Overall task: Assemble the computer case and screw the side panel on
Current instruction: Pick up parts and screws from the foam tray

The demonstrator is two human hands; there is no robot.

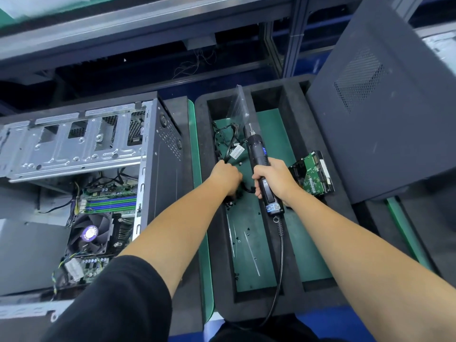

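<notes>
Computer case [153, 154] lies on its side at the left of the desk [197, 149], open face up. That puts the drive cage, motherboard and CPU fan [90, 233] within reach from above, and the opening ready to take its cover.

Side panel [385, 114] not yet fitted. It leans tilted at the far right, well apart from the case, likely parked there to keep the work area free until closing.

Black foam tray [293, 294] sits between case and panel. Its green-floored compartments keep small parts from rolling off. Hard drive [313, 174] stands propped against the tray's right wall.

Electric screwdriver [262, 169], corded, held over the divider between the two compartments, bit pointing away from the body. The cord trails back toward the person.

Right hand [274, 178] wrapped fully around the driver's barrel, a firm working grip that keeps the tool ready.

Left hand [228, 178] reaches down into the left compartment, fingers curled among the black cables [225, 141] and loose screws [248, 229]. Probably picking a screw for the panel, but the fingertips are hidden, so I cannot tell whether anything is pinched.
</notes>
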